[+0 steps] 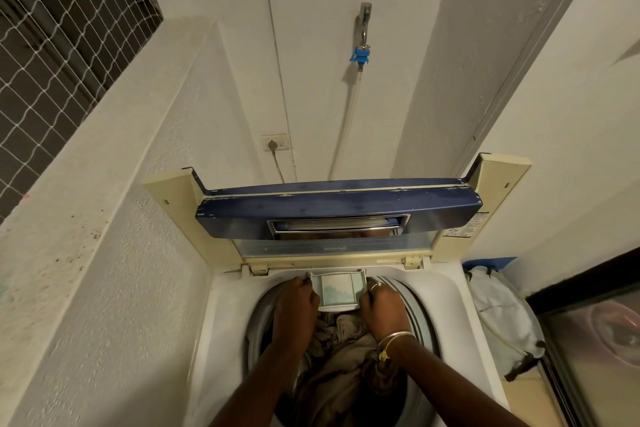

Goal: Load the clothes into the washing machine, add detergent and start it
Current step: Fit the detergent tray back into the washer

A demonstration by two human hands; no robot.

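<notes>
A top-loading washing machine point(221, 308) stands below me with its blue-edged lid point(337, 208) folded up against the wall. Brown and beige clothes point(343, 354) fill the drum. At the back rim of the drum a small white detergent drawer point(337, 289) is pulled out, with pale blue-white powder in it. My left hand point(294, 308) grips the drawer's left side and my right hand point(382, 305), with a ring and bangles, grips its right side.
A pale laundry bag point(502, 315) leans against the machine's right side. A tap with a blue hose connector point(361, 55) and a wall socket point(275, 143) are on the wall behind. A low wall with netting runs along the left, and a glass door is at right.
</notes>
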